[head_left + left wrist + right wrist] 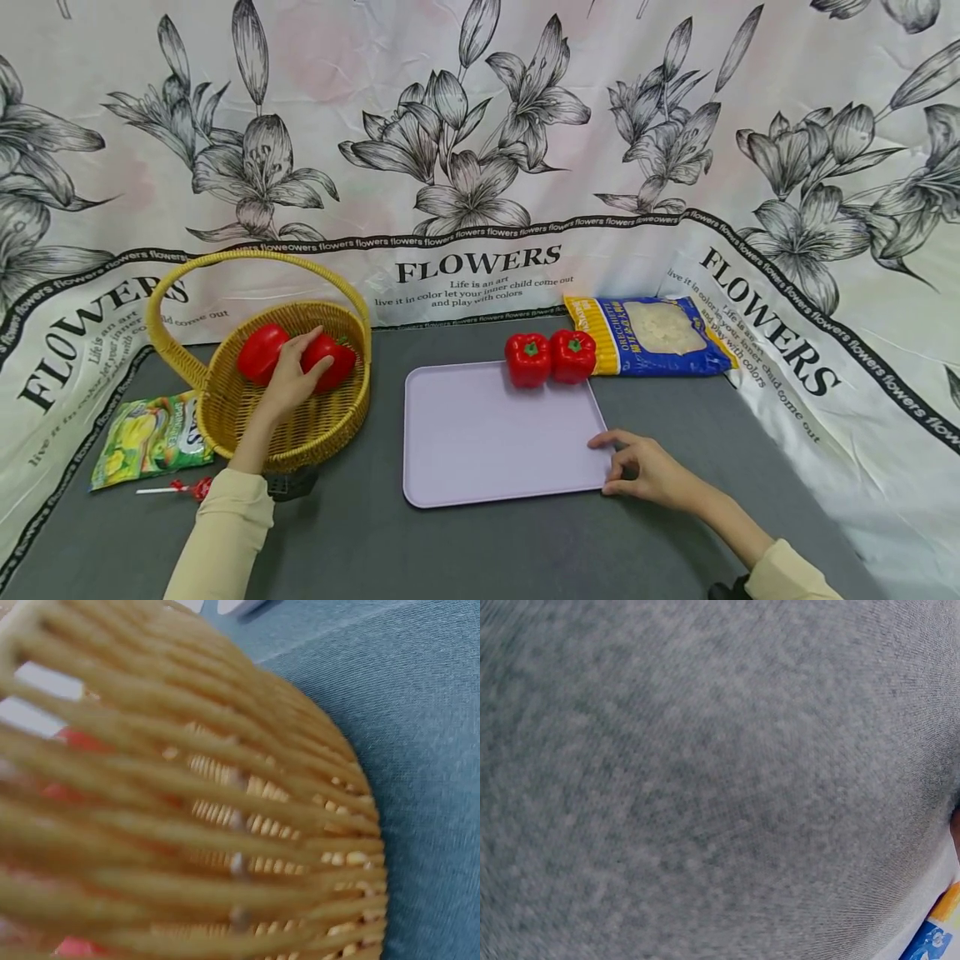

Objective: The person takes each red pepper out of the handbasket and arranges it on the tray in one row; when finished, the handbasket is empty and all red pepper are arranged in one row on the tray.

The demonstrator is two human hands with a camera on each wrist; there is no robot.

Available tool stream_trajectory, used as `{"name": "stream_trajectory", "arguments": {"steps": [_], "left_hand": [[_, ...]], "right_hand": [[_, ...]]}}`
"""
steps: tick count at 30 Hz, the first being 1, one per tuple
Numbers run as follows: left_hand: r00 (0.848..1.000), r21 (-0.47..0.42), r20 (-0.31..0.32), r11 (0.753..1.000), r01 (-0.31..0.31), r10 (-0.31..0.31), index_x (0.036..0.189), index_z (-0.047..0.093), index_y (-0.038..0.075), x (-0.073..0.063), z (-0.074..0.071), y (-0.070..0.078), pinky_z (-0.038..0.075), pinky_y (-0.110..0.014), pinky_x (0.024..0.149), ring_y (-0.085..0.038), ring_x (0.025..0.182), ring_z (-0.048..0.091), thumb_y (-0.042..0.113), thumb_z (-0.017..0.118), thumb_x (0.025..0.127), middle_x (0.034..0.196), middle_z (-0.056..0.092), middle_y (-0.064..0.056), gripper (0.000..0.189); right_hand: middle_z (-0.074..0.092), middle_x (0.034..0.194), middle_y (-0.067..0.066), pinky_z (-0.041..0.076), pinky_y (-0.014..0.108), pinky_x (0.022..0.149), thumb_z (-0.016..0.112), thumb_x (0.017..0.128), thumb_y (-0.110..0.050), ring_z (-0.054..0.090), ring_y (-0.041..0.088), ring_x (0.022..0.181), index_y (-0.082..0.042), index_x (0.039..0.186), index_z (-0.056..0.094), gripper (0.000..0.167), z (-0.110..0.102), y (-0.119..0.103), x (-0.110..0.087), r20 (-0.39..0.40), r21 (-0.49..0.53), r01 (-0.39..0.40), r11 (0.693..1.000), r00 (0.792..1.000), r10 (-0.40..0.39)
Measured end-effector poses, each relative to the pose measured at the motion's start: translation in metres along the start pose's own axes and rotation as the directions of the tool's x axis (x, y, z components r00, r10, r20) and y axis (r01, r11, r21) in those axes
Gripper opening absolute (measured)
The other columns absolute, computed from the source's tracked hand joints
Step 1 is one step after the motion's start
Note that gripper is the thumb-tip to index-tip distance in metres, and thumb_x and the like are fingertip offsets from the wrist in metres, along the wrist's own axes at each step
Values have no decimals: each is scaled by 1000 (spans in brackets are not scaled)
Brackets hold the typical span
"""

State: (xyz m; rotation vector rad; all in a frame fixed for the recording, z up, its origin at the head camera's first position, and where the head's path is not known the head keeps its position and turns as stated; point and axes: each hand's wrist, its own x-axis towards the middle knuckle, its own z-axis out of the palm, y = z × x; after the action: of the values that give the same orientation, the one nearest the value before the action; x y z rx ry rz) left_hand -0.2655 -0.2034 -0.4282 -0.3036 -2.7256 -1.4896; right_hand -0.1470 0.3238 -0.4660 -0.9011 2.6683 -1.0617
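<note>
Inside the yellow wicker basket (347, 433), my left hand (288, 379) grips the right-hand red bell pepper (336, 367), thumb and fingers spread over its left side. Another red bell pepper (261, 354) lies in the basket just left of that hand. The left wrist view is filled by the basket's woven side (300, 787), with red showing through the gaps. At the right edge of the pale lilac tray (495, 442), my right hand (648, 471) holds the rim near the front corner with bent fingers and thumb. The right wrist view shows mostly grey tablecloth (705, 780).
Two red bell peppers, one left (528, 360) and one right (573, 357), sit side by side at the tray's back right corner. Behind them lies a blue-and-yellow pasta bag (660, 337). Left of the basket are a green-yellow packet (146, 437) and a red lollipop (201, 488).
</note>
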Motion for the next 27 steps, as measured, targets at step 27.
{"name": "stream_trajectory", "arguments": {"steps": [27], "left_hand": [[949,-136,314,988,77,-31,152,0,-1,-28,-55,-14,40,-46,103,-54,137,15,19,52,100,151,1,-33,76]], "right_hand": [[59,123,11,47,20,74,77,81,-28,54,23,99,-24,72,65,16,-1,-1,-1,21,51,-36,998,999,35]]}}
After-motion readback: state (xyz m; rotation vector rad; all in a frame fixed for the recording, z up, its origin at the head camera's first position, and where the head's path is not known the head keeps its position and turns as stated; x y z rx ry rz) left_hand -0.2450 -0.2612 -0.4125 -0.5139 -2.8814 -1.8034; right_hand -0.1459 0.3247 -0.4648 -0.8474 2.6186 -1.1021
